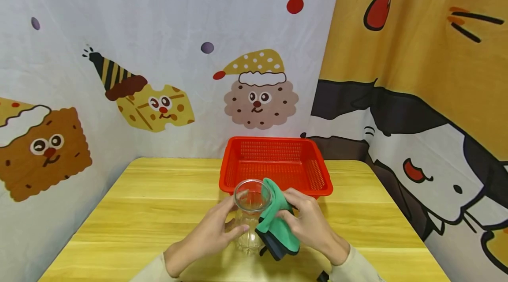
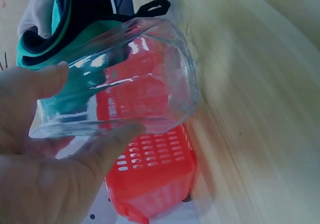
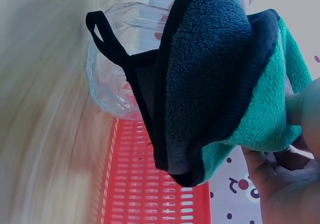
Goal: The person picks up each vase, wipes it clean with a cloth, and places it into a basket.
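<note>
A clear glass jar (image 1: 248, 233) with a round open mouth stands upright, or nearly so, over the table in front of the basket. My left hand (image 1: 214, 229) grips it from the left side, thumb in front; the left wrist view shows the fingers round the jar (image 2: 125, 83). In my right hand (image 1: 311, 222) is a cloth (image 1: 279, 224), green on one face and dark grey on the other, with black edging and a hanging loop (image 3: 105, 38). The cloth's upper part lies against the right of the jar's rim. Some right fingers are hidden behind the cloth.
Behind the jar a red perforated plastic basket (image 1: 274, 140) sits on the wooden table (image 1: 166, 193). A small black object (image 1: 323, 276) shows at the front edge, by the right sleeve. A cartoon-printed curtain (image 1: 170, 21) hangs behind the table.
</note>
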`<state>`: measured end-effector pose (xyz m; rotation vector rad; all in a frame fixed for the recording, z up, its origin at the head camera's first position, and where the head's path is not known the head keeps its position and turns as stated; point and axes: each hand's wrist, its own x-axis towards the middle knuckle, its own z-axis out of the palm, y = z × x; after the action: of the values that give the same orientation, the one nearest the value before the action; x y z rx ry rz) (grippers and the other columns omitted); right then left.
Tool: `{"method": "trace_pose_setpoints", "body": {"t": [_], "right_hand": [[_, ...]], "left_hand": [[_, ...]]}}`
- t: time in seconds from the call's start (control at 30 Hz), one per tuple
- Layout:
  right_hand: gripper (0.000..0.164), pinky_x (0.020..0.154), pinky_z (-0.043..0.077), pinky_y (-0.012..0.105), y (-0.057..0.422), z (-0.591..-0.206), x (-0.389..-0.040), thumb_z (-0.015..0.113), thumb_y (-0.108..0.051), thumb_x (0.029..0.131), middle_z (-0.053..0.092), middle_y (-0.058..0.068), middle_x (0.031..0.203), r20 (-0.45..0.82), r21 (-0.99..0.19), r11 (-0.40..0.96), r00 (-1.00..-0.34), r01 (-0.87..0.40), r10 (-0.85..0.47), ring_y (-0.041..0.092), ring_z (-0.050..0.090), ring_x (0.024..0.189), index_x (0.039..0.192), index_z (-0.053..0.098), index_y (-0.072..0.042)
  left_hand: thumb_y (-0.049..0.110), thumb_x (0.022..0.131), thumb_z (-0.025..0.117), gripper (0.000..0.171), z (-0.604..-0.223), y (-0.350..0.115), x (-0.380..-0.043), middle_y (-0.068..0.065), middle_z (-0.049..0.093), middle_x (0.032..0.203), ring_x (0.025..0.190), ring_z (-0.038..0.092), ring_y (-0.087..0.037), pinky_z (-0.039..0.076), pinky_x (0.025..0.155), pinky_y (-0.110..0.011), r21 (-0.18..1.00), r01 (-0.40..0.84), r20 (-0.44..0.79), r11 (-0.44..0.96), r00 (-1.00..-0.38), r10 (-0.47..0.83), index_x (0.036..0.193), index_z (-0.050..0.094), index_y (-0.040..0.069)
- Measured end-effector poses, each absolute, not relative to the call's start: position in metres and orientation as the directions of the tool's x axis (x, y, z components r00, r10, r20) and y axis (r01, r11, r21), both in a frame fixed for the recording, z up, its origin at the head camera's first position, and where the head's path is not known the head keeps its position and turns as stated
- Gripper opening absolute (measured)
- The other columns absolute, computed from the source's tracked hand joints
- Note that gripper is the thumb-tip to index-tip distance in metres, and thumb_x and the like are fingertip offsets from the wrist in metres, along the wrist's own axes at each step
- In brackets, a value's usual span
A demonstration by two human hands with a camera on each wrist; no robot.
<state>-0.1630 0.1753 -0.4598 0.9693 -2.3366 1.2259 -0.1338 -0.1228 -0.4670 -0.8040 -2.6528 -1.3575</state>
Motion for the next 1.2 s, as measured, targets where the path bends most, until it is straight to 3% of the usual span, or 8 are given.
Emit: {"method": "trace_pose_setpoints", "body": {"t": [0.13,0.27,0.43,0.53,0.7,0.8,1.03,1.2], "right_hand": [[0.036,0.085,0.071,0.023,0.182,-0.460,-0.162,0.090,0.003,0.098,0.083,-0.005,0.117,0.579,-0.568,0.397,-0.693,-0.721,-0.431,0.006,0.079,0.102,0.128,0.085,-0.017],[0.038,0.083,0.069,0.019,0.190,-0.459,-0.163,0.090,0.006,0.097,0.083,-0.005,0.115,0.599,-0.550,0.402,-0.681,-0.732,-0.421,0.005,0.078,0.099,0.126,0.086,-0.017],[0.039,0.082,0.070,0.020,0.199,-0.457,-0.164,0.088,0.008,0.097,0.083,-0.003,0.117,0.595,-0.555,0.402,-0.686,-0.728,-0.420,0.008,0.079,0.100,0.127,0.086,-0.016],[0.039,0.082,0.071,0.022,0.203,-0.456,-0.164,0.088,0.009,0.098,0.083,-0.002,0.119,0.582,-0.565,0.411,-0.699,-0.715,-0.416,0.012,0.080,0.101,0.126,0.086,-0.018],[0.040,0.083,0.072,0.023,0.208,-0.457,-0.164,0.088,0.010,0.097,0.082,-0.003,0.119,0.560,-0.578,0.422,-0.715,-0.699,-0.417,0.013,0.080,0.101,0.125,0.086,-0.019],[0.041,0.082,0.072,0.025,0.210,-0.457,-0.163,0.088,0.010,0.097,0.081,-0.005,0.119,0.553,-0.582,0.422,-0.719,-0.695,-0.421,0.012,0.079,0.101,0.126,0.086,-0.019],[0.042,0.082,0.072,0.023,0.210,-0.459,-0.162,0.091,0.010,0.094,0.081,-0.006,0.118,0.551,-0.567,0.426,-0.709,-0.705,-0.440,0.006,0.077,0.101,0.123,0.086,-0.019],[0.040,0.085,0.071,0.022,0.208,-0.457,-0.160,0.092,0.008,0.094,0.080,-0.008,0.117,0.541,-0.554,0.423,-0.696,-0.717,-0.472,0.005,0.076,0.101,0.123,0.086,-0.018]], "left_hand": [[0.036,0.103,0.093,0.083,-0.464,-0.118,-0.132,-0.010,0.067,0.165,0.149,0.070,-0.040,0.072,0.106,-0.058,0.738,0.438,0.260,0.514,-0.887,0.382,0.174,0.051,0.024],[0.048,0.095,0.099,0.090,-0.463,-0.107,-0.132,-0.004,0.067,0.163,0.148,0.069,-0.032,0.069,0.111,-0.059,0.696,0.418,0.282,0.584,-0.907,0.313,0.171,0.053,0.030],[0.046,0.088,0.105,0.096,-0.462,-0.096,-0.133,-0.003,0.066,0.143,0.108,0.067,-0.016,0.064,0.086,-0.032,0.698,0.345,0.273,0.627,-0.938,0.213,0.169,0.057,0.028],[0.042,0.085,0.107,0.095,-0.461,-0.096,-0.135,-0.005,0.065,0.137,0.098,0.062,-0.015,0.059,0.075,-0.022,0.718,0.327,0.265,0.614,-0.945,0.193,0.166,0.060,0.024],[0.031,0.087,0.106,0.089,-0.460,-0.105,-0.135,-0.006,0.069,0.146,0.129,0.073,-0.028,0.073,0.092,-0.032,0.772,0.340,0.250,0.538,-0.939,0.234,0.162,0.061,0.020],[0.027,0.090,0.103,0.083,-0.460,-0.113,-0.134,-0.007,0.073,0.150,0.140,0.073,-0.037,0.074,0.100,-0.042,0.793,0.356,0.244,0.495,-0.929,0.277,0.159,0.059,0.017],[0.013,0.100,0.091,0.068,-0.457,-0.131,-0.133,-0.018,0.076,0.154,0.143,0.073,-0.047,0.073,0.103,-0.038,0.825,0.409,0.246,0.389,-0.880,0.406,0.159,0.057,0.013],[0.024,0.099,0.096,0.077,-0.456,-0.131,-0.132,-0.009,0.075,0.156,0.145,0.074,-0.038,0.068,0.114,-0.056,0.779,0.419,0.236,0.467,-0.885,0.402,0.165,0.056,0.019]]}}
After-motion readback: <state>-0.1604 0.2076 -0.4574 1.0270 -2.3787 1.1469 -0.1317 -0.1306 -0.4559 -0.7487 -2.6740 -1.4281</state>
